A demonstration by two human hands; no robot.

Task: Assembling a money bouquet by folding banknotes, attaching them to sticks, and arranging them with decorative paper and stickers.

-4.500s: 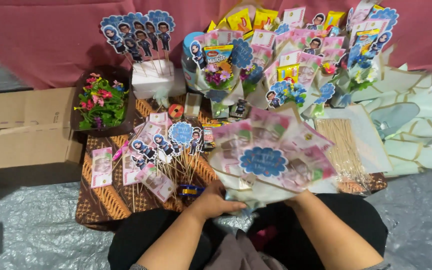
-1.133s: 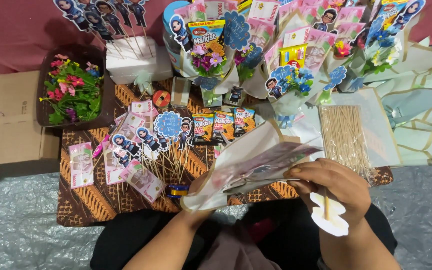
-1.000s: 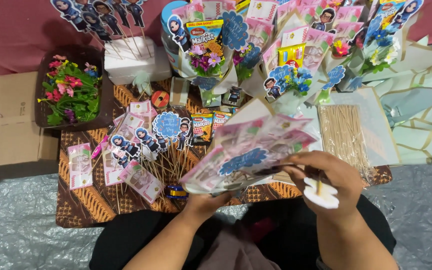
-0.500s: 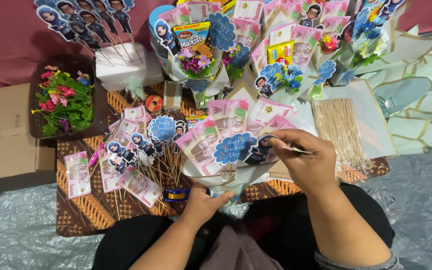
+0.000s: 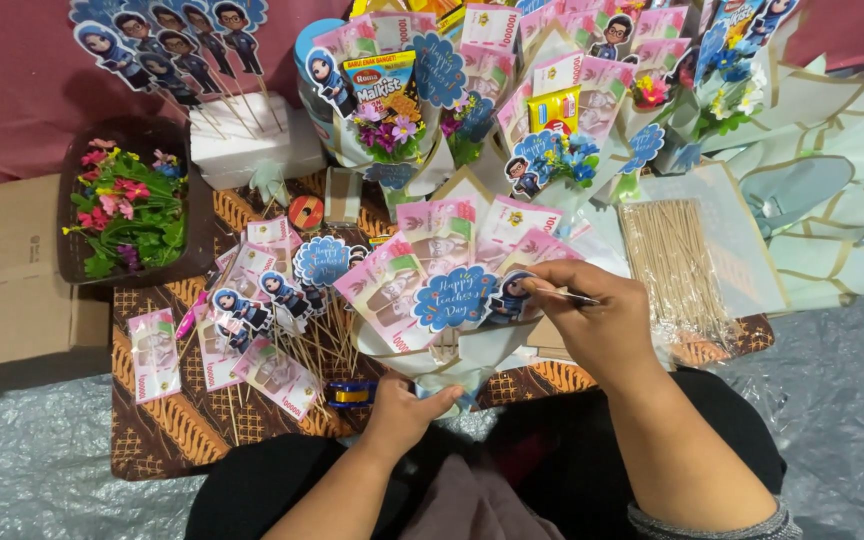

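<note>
I hold a paper bouquet (image 5: 442,270) of pink banknotes fanned around a blue scalloped tag and a small cartoon figure. My left hand (image 5: 404,408) grips the bouquet's wrapped base from below. My right hand (image 5: 592,320) rests over the bouquet's right side and pinches a thin stick (image 5: 562,295) beside the cartoon figure. The bouquet lies tilted toward me over the brown patterned cloth (image 5: 172,430) of a low table.
Loose banknotes and cartoon picks on sticks (image 5: 272,310) lie left of the bouquet. A tape roll (image 5: 352,393) sits near my left hand. A packet of skewers (image 5: 674,265) lies right. Finished bouquets (image 5: 512,90), a flower tray (image 5: 132,205), a white foam block (image 5: 252,140) and cardboard (image 5: 7,270) stand around.
The bouquet was turned face up and lowered toward the table. My right hand let go of a white piece and moved onto the bouquet's front, now pinching a stick.
</note>
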